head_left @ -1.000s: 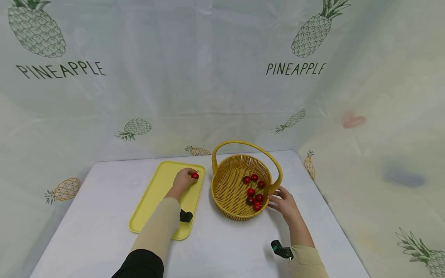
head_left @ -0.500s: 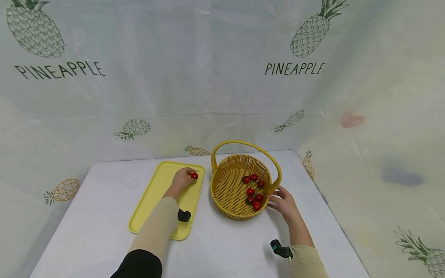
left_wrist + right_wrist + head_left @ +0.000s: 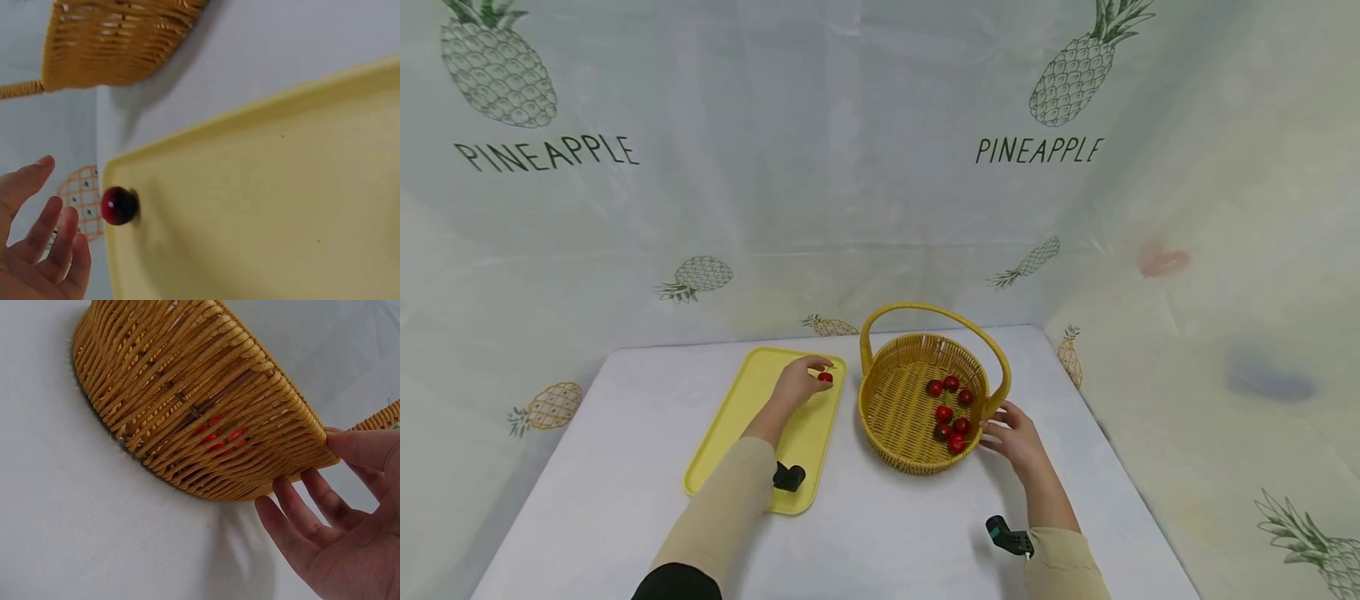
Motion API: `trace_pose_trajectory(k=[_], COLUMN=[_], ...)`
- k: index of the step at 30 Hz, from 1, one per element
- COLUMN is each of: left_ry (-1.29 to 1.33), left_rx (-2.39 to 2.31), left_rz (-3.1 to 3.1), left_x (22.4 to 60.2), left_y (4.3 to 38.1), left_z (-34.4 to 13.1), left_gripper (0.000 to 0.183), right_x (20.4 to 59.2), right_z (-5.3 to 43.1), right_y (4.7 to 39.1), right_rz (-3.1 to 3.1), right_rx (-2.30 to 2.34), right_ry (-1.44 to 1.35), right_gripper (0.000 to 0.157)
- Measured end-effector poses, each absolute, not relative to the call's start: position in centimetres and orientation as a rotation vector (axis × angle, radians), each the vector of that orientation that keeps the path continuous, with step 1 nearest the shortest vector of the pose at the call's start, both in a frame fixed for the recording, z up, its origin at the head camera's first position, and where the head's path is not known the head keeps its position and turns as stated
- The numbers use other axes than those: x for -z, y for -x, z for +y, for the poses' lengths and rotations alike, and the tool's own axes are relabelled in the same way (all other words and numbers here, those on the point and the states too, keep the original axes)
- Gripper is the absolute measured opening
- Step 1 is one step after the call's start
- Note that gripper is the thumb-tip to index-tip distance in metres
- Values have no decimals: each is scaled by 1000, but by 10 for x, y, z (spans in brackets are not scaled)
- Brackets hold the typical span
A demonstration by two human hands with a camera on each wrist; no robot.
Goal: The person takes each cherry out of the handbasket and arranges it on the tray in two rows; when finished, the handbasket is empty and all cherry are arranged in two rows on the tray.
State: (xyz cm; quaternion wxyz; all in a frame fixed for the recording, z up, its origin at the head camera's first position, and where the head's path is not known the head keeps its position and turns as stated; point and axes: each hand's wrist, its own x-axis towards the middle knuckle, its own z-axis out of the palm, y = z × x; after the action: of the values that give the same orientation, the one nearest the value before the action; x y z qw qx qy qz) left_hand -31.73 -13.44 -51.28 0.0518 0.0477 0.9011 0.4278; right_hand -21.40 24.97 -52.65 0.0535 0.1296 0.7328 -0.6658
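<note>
Near the far right corner of the yellow tray (image 3: 741,417) lies a red cherry (image 3: 119,205), a dark patch on one side. My left hand (image 3: 795,385) is held over that corner with thumb and fingers spread. The left wrist view shows a gap between its fingertips and the cherry. To the right stands a yellow woven basket (image 3: 887,417) with an arched handle (image 3: 925,308); several red cherries (image 3: 943,413) lie in its right half. My right hand (image 3: 1018,442) touches the basket's right side, thumb at the rim and relaxed fingertips against the outer wall.
Tray and basket stand side by side on a white-covered table (image 3: 880,542), a narrow strip between them. Behind the table hangs a pale curtain (image 3: 850,167) printed with pineapples. A black wrist camera (image 3: 1009,537) sits by the right sleeve.
My left thumb and fingers have come apart from around the cherry, which stays at the tray's far right corner. The right hand keeps its place at the basket. The head view has shifted slightly.
</note>
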Motion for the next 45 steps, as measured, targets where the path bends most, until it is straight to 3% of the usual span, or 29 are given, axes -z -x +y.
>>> trace_pose_trajectory(k=[20,29,45], left_ry=[-465,-712,-883], left_rx=[-1385,-1223,-963], left_rz=[2617,2510,2351], left_x=[474,472,468], left_y=[274,270,275], left_z=[-71,-39,9], left_gripper=[36,41,43], right_x=[528,527,529], right_z=[256,253,253], right_y=[216,215,214], right_rz=[2208,2205,2219], right_rx=[2049,2039,2027], right_ry=[-397,-378,-369], right_gripper=[56,56,56])
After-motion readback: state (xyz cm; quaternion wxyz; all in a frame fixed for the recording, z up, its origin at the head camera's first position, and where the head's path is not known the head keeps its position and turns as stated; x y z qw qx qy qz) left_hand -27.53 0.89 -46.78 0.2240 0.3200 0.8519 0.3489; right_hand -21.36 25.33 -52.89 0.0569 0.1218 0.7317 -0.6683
